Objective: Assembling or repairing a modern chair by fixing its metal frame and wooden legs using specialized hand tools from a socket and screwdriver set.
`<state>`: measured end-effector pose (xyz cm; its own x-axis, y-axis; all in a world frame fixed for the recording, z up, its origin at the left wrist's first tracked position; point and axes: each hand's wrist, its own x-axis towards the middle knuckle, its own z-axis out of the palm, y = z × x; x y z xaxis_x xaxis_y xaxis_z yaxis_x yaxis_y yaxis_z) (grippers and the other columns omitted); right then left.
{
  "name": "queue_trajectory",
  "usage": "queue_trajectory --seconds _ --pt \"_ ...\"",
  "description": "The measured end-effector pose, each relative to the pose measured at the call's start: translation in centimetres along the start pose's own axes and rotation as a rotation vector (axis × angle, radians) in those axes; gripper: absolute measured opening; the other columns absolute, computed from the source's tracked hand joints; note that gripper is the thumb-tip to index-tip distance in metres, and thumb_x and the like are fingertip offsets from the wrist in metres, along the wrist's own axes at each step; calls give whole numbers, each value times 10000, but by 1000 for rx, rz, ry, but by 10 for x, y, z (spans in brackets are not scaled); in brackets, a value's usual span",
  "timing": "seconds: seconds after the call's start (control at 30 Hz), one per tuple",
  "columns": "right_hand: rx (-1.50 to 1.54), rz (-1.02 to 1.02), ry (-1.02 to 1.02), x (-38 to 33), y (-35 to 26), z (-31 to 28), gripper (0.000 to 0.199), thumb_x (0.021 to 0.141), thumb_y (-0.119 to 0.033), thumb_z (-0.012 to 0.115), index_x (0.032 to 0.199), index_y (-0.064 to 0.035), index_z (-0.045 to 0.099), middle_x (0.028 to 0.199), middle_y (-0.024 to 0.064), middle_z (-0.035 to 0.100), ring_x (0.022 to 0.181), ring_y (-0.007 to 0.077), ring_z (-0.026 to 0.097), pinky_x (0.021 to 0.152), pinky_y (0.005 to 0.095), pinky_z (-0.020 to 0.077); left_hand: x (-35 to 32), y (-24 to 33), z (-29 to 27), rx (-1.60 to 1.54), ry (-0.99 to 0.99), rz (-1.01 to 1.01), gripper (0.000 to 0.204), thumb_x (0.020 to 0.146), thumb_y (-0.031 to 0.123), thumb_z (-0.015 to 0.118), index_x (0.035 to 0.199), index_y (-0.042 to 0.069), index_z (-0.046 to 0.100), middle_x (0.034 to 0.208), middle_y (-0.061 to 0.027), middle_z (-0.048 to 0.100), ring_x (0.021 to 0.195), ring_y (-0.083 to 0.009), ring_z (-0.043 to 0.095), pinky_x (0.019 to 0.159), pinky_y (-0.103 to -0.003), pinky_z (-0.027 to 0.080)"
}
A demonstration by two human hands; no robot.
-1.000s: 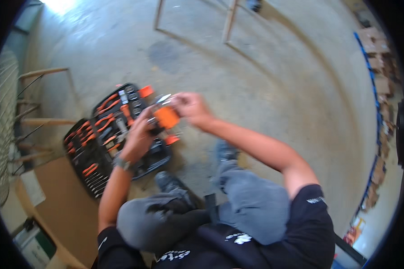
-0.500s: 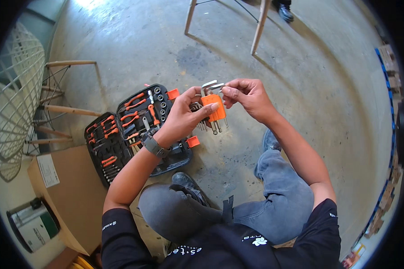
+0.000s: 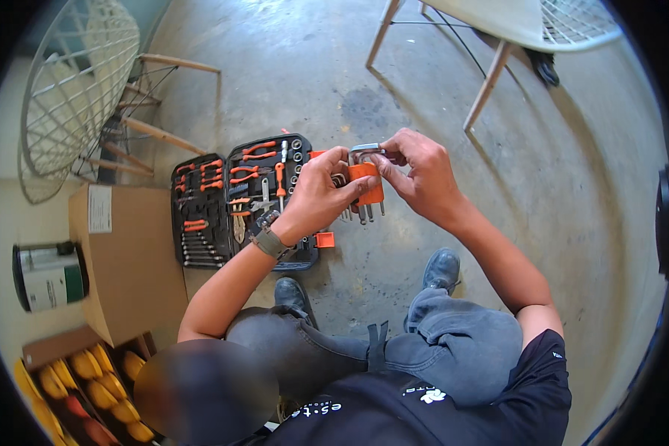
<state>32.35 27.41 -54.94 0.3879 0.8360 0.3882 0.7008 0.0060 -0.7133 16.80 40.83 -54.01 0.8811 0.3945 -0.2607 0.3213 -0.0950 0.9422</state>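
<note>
My left hand [image 3: 321,195] is closed around an orange hex key holder [image 3: 367,195], its thumb pressed on the front. Several silver hex keys stand in the holder, long shafts pointing down and bent short arms [image 3: 364,148] at the top. With thumb and fingers pinched, my right hand [image 3: 426,175] grips the bent end of a hex key at the holder's upper right; its fingers hide part of that key. Smaller hex keys show between my left hand and the holder. Both hands are raised in front of me, near the right side of an opened tool case [image 3: 227,195].
Orange-handled pliers, screwdrivers, sockets and wrenches fill the case on the concrete floor. To the left stand a cardboard box [image 3: 135,264], a wire chair [image 3: 82,97] and yellow items in a divided box [image 3: 97,386]. Another chair [image 3: 490,82] stands at far right, a shoe [image 3: 543,68] behind it.
My right fingers have moved in closer over the top of the holder, around the hex key's bent end. The view has shifted, so the case and chairs appear further right.
</note>
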Motion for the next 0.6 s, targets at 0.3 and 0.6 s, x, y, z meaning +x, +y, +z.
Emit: queue_trajectory --seconds 0.3,0.6 --pt "1133 193 -364 46 35 2 172 947 -152 681 998 11 656 942 52 704 871 95 649 769 276 551 -8 33 8 -255 134 28 384 931 153 707 1247 0 550 1075 -30 671 965 -53 603 818 -230 508" --pt "1176 146 -265 63 42 -60 246 956 -195 668 1002 46 688 911 82 710 794 117 668 713 271 570 25 88 24 -246 52 53 394 955 173 671 1283 9 528 1124 -22 664 1010 -48 579 874 -235 482"
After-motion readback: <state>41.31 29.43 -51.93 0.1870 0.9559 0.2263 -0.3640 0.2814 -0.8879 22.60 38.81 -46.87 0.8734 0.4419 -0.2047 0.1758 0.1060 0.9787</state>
